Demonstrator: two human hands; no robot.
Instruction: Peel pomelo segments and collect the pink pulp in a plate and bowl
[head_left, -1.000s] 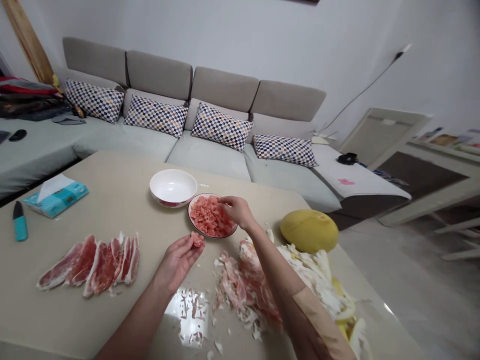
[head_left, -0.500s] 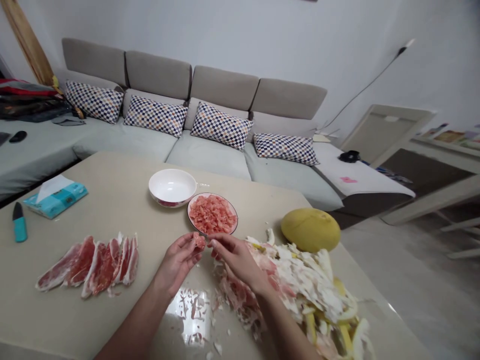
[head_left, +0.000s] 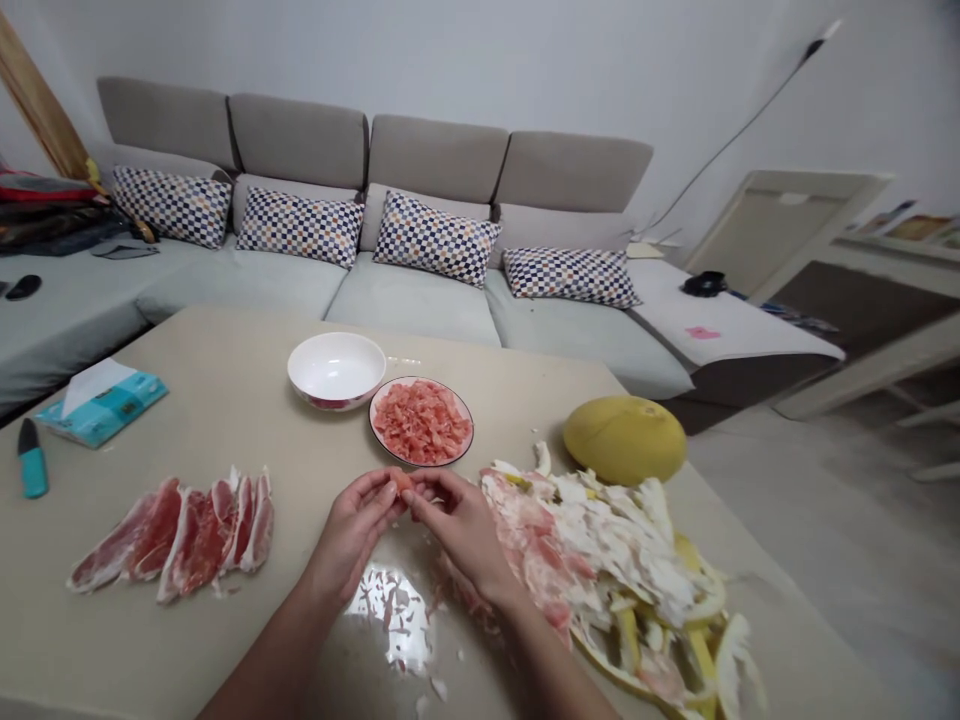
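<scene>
Between my two hands is a small piece of pink pomelo flesh [head_left: 401, 481], just in front of the plate. My left hand [head_left: 361, 520] pinches it from the left with thumb and fingers. From the other side my right hand [head_left: 459, 520] closes its fingertips on the same piece. Pulled pomelo flesh fills a dark-rimmed plate [head_left: 373, 432] beyond the hands. Unpeeled pomelo segments [head_left: 199, 530] lie in a row at the left. To the right spreads a heap of white pith and yellow peel [head_left: 637, 550], with pink membranes on its near side.
A whole pomelo [head_left: 624, 440] rests behind the peel heap. A white bowl [head_left: 337, 368] stands left of the plate. At the table's left are a tissue pack [head_left: 112, 405] and a teal-handled knife [head_left: 33, 465]. Scraps dot the table [head_left: 300, 650] near my forearms. A sofa [head_left: 420, 300] stands behind.
My right hand has come away from the membrane heap's edge and joined the left at the pomelo piece. Both hands now hold it. The view has shifted slightly.
</scene>
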